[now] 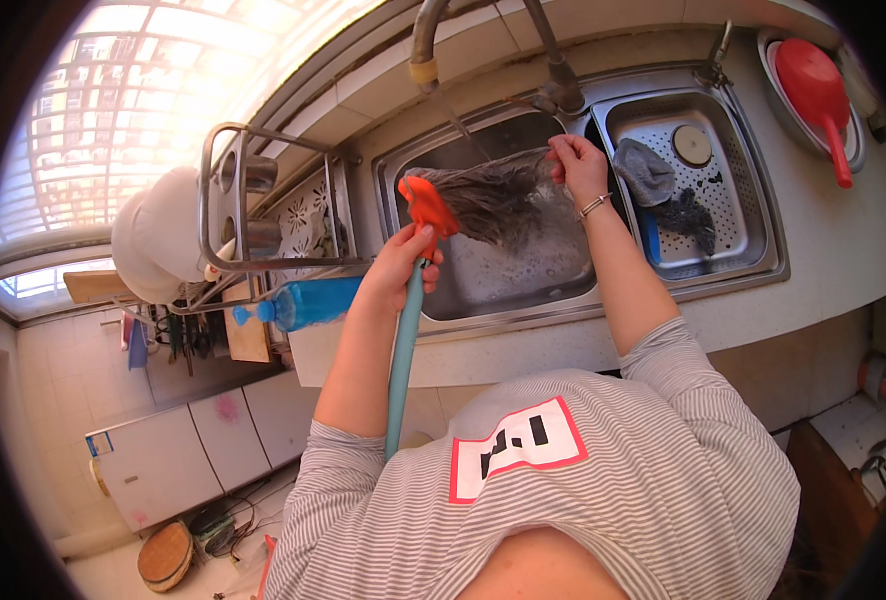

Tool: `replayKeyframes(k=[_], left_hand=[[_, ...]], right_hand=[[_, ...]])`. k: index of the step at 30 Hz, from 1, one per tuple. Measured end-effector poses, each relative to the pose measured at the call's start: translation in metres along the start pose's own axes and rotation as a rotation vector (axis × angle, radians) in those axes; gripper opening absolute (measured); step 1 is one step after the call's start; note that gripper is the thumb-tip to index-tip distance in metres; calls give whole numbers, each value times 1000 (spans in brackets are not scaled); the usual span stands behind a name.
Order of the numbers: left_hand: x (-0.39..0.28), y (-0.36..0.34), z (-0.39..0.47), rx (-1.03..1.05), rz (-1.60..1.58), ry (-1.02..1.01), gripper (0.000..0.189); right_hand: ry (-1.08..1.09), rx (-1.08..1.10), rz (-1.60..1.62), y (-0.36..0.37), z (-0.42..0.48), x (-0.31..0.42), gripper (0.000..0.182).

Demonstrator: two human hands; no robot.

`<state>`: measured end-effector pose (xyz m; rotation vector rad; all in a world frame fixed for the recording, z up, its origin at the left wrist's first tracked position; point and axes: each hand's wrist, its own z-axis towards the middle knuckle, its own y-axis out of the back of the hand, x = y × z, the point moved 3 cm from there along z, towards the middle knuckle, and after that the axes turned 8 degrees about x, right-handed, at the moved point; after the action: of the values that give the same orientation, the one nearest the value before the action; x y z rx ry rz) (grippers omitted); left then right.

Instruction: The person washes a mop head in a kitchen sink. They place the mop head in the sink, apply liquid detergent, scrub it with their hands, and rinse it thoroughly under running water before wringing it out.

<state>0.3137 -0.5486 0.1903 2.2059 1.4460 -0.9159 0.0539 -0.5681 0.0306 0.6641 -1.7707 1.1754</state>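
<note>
My left hand (405,266) grips a mop where its teal handle (407,337) meets the orange plastic head (428,204). From that head, wet grey mop strands (499,201) stretch across the left stainless steel basin (503,289). At their far end, my right hand (579,165) pinches the strands between thumb and fingers. A thin stream of water falls from the faucet spout (426,64) toward the strands. Foamy water lies in the basin beneath. The lower end of the handle runs down beside my body.
The right basin (750,225) holds a grey cloth (644,171), a dark mesh scrubber (687,221) and a round drain cover (692,145). A red ladle (810,82) rests in a bowl at right. Left stand a metal dish rack (221,262) and a blue liquid bottle (315,302).
</note>
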Motion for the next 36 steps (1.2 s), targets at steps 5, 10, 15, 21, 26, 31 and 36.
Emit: replayKeyframes(k=[5,10,15,21,26,31,36], left_hand=[[-4,-1,-1,8,-9,-17,19],[-7,2,-7,9,-20,-29,19],[-22,-10,-2,56,-22,-40,19],[-18,-19,-10,72,-62,-74,19],[2,-38,-4,72,76,-43,22],[11,-44,-16,106,43,-89,25],[21,-51,-25,139,57,-109,25]], right_hand=[[-175,37,-60,15,8,-6,20],[-77,211,-925,4,3,-19,29],[106,233,-1054,14,9,-84,35],[-1137,347,654,-83,-111,-60,93],[-609,640,1207,-121,-63,-22,92],[-435,437,1323,-108,-34,-34,90],[-413,258,1336,-94,3,-78,43]])
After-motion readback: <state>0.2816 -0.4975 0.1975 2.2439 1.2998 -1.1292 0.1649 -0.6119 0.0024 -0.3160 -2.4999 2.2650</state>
